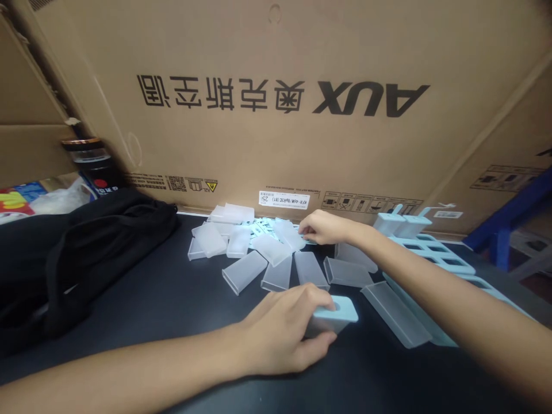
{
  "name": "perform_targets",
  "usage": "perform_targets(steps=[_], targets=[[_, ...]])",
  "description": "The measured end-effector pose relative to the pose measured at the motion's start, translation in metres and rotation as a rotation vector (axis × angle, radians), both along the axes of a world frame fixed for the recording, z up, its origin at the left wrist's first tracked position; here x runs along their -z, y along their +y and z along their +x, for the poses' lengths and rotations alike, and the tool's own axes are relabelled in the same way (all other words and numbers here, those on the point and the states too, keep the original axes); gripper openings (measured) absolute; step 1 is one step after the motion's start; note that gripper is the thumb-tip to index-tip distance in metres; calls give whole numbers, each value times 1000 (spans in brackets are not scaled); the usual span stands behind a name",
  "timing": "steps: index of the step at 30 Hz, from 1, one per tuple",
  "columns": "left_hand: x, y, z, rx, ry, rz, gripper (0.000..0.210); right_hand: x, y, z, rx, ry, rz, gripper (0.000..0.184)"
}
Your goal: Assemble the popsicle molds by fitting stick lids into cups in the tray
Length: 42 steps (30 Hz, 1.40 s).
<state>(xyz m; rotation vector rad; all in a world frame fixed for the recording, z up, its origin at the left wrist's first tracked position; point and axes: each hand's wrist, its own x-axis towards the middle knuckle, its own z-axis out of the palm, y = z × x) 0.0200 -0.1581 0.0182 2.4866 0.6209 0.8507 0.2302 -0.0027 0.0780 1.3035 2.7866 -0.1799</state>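
My left hand (293,330) is wrapped round a translucent ice pop mould with a light-blue lid (342,310), low over the near part of the table. Farther off, my right hand (321,227) has its fingers curled and pressed together at the right edge of a pile of small light-blue sticks (263,227). Whatever lies between those fingertips is too small to make out. Frosted translucent mould sleeves (245,271) are scattered round the pile, some overlapping it. One more sleeve (397,313) lies under my right forearm.
Light-blue slotted frames (444,253) lie at the right, with two lidded moulds with stick handles (411,225) standing at their far end. A black cloth bag (86,259) covers the left side, before a dark bottle (97,167). A large cardboard box (276,149) walls off the back.
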Motion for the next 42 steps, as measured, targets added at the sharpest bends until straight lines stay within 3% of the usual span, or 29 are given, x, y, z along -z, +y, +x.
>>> perform_targets(steps=[5, 8, 14, 17, 22, 24, 27, 35, 42], targets=[[0, 0, -1, 1, 0, -8, 39, -2, -1, 6, 23, -56, 67, 29], [-1, -1, 0, -36, 18, -11, 39, -8, -3, 18, 71, -118, 104, 23], [2, -1, 0, -120, 31, -46, 48, -39, -19, 52, 191, -203, 172, 6], [1, 0, 0, -135, 40, -93, 49, -65, -43, 54, 257, -48, 108, 14], [-1, -1, 1, -150, 46, -112, 48, -96, -105, 31, 213, 487, -125, 30], [-1, -1, 1, -152, 46, -110, 48, -95, -128, 20, 150, 598, -217, 28], [-3, -2, 1, -157, 60, -134, 49, -83, -150, 8, 87, 595, -301, 22], [-10, -1, 2, -149, 107, -162, 48, -47, -161, 0, 57, 581, -245, 10], [-8, 1, 3, -128, 97, -192, 47, -53, -161, -1, 29, 469, -151, 8]])
